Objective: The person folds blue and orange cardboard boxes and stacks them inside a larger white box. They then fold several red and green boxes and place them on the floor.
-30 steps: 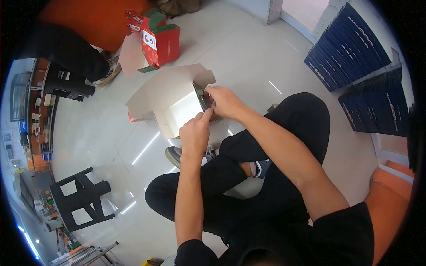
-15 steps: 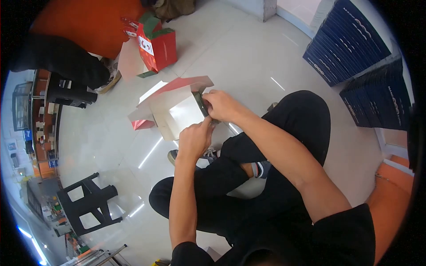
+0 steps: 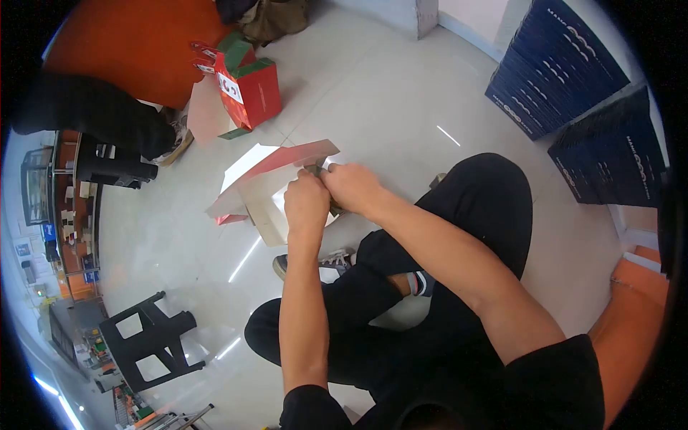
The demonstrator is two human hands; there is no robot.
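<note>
A cardboard box [image 3: 259, 202], red outside and pale inside, lies open on the floor in front of my crossed legs. My left hand [image 3: 307, 202] reaches over its right part, fingers curled at a dark green flap [image 3: 314, 170] along that side. Close beside it, my right hand [image 3: 351, 188] pinches the same flap from the outer side. Both sets of fingertips nearly meet at the flap's far end. My hands cover much of the flap and part of the box's inside.
Beyond stands a red and green box [image 3: 258, 93] with its flaps up. Stacks of flat dark blue boxes [image 3: 552, 68] lean at the right wall. A black stool [image 3: 147, 337] lies at the left. Another person's leg [image 3: 93, 115] shows at upper left, near an orange surface [image 3: 136, 50].
My left hand has moved up and away along the green flap, closer to my right hand. It now hides more of the box's inside. The view has shifted slightly.
</note>
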